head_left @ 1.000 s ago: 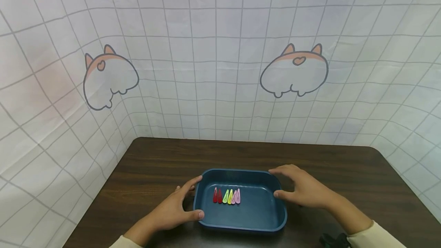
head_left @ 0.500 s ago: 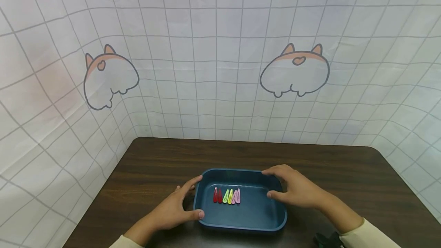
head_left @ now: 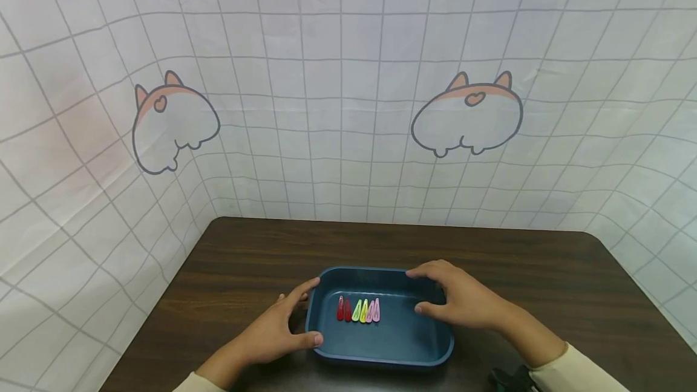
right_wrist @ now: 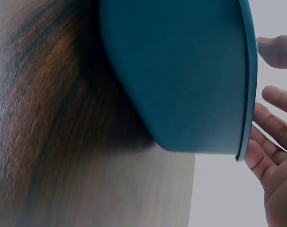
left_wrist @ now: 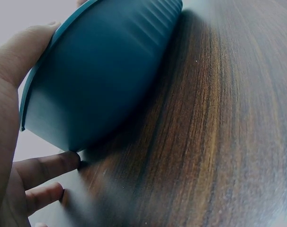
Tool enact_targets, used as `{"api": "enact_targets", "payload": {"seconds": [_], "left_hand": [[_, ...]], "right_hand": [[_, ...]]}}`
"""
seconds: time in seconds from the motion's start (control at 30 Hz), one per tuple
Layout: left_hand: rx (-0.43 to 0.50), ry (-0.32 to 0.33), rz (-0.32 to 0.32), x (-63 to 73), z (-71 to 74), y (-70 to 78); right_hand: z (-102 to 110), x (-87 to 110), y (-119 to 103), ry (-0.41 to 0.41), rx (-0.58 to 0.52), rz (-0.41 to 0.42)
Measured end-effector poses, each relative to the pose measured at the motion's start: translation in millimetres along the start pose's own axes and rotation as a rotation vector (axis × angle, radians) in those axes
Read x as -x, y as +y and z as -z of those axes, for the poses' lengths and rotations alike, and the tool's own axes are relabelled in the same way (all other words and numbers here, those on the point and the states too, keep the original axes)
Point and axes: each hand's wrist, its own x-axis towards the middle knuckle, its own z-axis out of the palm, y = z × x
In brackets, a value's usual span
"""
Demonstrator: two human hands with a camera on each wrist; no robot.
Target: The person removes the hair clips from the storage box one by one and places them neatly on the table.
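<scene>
Holding the tray [head_left: 400,340] at its left end, the left hand [head_left: 270,333] sets its thumb on the rim at the near corner and its forefinger at the far corner; the left wrist view shows other fingers low by the wall, close to the table [head_left: 256,253]. The right hand [head_left: 465,300] is spread wide over the tray's right end, thumb and forefinger well apart, nothing between them; whether any finger touches the rim cannot be told.

The tray sits flat on the table. Judged by its thin wall and even sheen, it is likely plastic: light, fairly stiff, somewhat slippery, and apt to slide under a one-sided push. Best hold: the rim at both short ends, thumbs on top, fingers under the lip.

Inside, left of the middle, six clips lie side by side: two red clips [head_left: 347,314], a green clip [head_left: 356,313], a yellow clip [head_left: 363,314], two pink clips [head_left: 376,314]. These appear to be light, springy metal, hard to pick off a smooth floor. Recommended hold: a fingertip pinch across the narrow sides, one clip at a time. Tilting the tray would probably disorder the row.
</scene>
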Motion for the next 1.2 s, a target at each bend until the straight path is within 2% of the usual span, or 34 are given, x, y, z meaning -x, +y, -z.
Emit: {"api": "enact_targets", "payload": {"seconds": [0.57,1.2], "left_hand": [[0.004,-0.001,-0.017,0.1,0.0,-0.5],[-0.006,0.001,0.008,1.1,-0.5,-1.3]], "right_hand": [[-18,-16.6,-13,-0.090,-0.007,0.031],[-38,-33.4,-24,-0.127,0.015,-0.030]]}}
